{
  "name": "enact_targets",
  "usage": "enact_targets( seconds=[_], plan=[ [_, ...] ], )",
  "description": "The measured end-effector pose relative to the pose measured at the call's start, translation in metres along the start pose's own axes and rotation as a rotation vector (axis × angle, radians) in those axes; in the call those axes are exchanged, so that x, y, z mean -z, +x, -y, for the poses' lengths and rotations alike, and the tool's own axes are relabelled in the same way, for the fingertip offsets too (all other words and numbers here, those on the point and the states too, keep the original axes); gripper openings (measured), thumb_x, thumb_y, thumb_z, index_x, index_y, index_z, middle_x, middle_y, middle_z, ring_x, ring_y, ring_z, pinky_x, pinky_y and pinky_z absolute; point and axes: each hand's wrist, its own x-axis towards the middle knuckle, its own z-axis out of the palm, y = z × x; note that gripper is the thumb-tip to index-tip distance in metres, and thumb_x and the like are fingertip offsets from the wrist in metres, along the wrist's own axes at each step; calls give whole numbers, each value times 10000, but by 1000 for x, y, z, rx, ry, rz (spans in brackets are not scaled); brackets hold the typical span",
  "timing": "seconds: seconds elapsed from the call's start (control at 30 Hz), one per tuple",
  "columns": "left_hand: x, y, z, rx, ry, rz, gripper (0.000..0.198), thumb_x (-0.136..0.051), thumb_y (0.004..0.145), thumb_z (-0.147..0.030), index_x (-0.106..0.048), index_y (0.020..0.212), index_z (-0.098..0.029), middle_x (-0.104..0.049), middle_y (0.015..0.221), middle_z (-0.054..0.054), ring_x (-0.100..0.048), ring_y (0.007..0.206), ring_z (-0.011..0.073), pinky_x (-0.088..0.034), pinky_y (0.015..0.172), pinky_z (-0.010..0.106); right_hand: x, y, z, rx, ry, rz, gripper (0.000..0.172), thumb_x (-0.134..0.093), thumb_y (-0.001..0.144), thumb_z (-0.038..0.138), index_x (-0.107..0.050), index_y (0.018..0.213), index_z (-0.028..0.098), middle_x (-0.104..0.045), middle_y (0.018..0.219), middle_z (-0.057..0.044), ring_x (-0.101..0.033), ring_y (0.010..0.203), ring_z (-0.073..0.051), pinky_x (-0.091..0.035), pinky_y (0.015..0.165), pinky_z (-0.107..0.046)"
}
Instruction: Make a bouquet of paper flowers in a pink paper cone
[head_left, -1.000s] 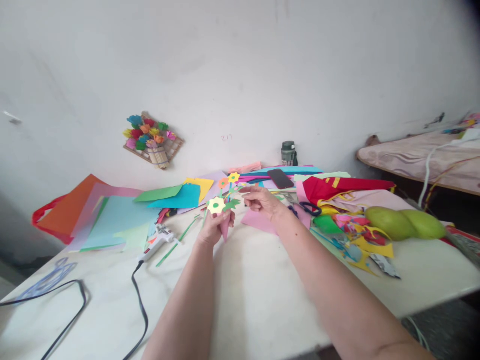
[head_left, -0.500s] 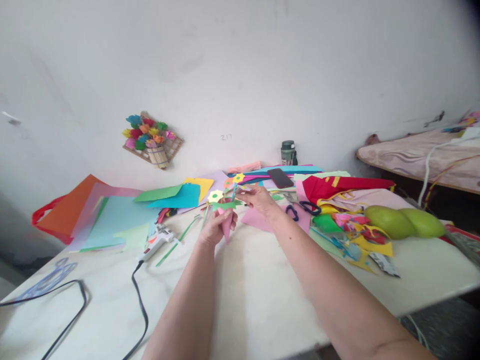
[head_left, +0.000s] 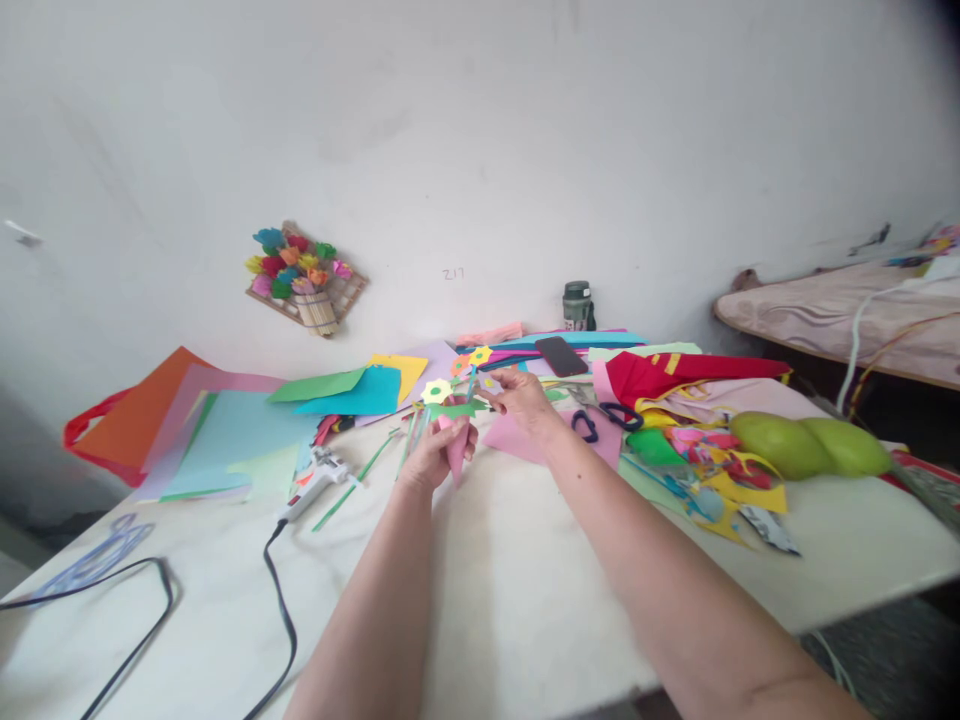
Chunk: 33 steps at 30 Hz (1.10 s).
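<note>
Noted glue gun (head_left: 319,485) and green strip (head_left: 367,467) left of the fingers of the left hand (head_left: 429,460). Judged step in hand: arranging paper flowers (head_left: 480,356) in pink paper cone (head_left: 456,462), with pale yellow flower (head_left: 430,393) just above those fingers. Judged next move as calling for firm left hold, light right touch. Gripped cone point-down, wrapping left fingers around it. Extended right hand (head_left: 523,403) inward, index foremost, near blue stem (head_left: 472,383); could not tell pinch from empty fingers. Saw scissors (head_left: 604,406) right of right fingers.
</note>
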Motion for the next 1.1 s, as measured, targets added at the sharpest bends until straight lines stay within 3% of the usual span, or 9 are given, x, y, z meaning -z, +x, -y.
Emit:
enact_targets(
  seconds=[0.13, 0.27, 0.43, 0.57, 0.67, 0.8, 0.93, 1.1],
  plan=[
    [0, 0, 1, -2, 6, -2, 366, -749, 597, -443, -554, 676, -143, -603, 619, 46, -506, 454, 106, -361, 438, 238, 1, 1, -1, -19, -2, -49, 178, -547, 541, 222, -692, 643, 206, -633, 639, 20, -451, 516, -85, -274, 452, -218],
    [-2, 0, -1, -5, -3, 5, 352, -755, 592, -431, -569, 653, -139, -598, 616, 46, -503, 455, 106, -361, 437, 239, 3, 1, -3, -42, 4, -47, 161, -564, 535, 223, -696, 626, 209, -641, 624, 17, -453, 511, -88, -267, 445, -210],
    [-6, -2, -9, -17, 33, -26, 324, -763, 582, -393, -597, 609, -116, -584, 586, 46, -500, 462, 100, -369, 456, 237, 7, 2, -5, -4, 59, 82, 107, -646, 555, 225, -693, 647, 200, -668, 741, -5, -488, 574, -94, -301, 479, -217],
    [-8, -1, -11, -63, 52, -96, 299, -779, 528, -345, -622, 633, -113, -601, 602, 47, -526, 507, 118, -418, 509, 259, 13, 1, -4, -29, 126, 156, 171, -729, 529, 234, -662, 681, 198, -584, 609, 37, -427, 511, -71, -278, 469, -215],
    [-6, 2, -8, -109, 64, -172, 287, -777, 480, -279, -641, 681, -125, -627, 639, 44, -567, 581, 151, -467, 570, 290, 17, 1, -4, -89, 189, 124, 181, -734, 526, 225, -596, 639, 193, -475, 500, 73, -381, 456, -59, -251, 447, -211],
    [1, 8, 1, -156, 128, -226, 265, -733, 482, -210, -650, 726, -145, -649, 666, 33, -585, 596, 162, -474, 578, 288, 21, 2, -4, -128, 277, 59, 173, -636, 514, 153, -600, 679, 190, -438, 461, 75, -410, 457, -80, -252, 431, -211],
    [6, 12, 7, -190, 198, -281, 262, -681, 506, -253, -650, 743, -146, -644, 655, 35, -604, 623, 184, -451, 546, 266, 22, 5, -3, -110, 357, -46, 335, -545, 503, 159, -652, 820, 187, -593, 636, 27, -504, 539, -106, -347, 478, -226],
    [2, 14, 7, -200, 249, -408, 294, -675, 476, -252, -639, 753, -157, -620, 635, 4, -575, 595, 161, -421, 521, 242, 24, 7, -1, -53, 400, -84, 283, -521, 580, 252, -658, 821, 198, -671, 855, -16, -578, 667, -137, -425, 618, -269]
  ],
)
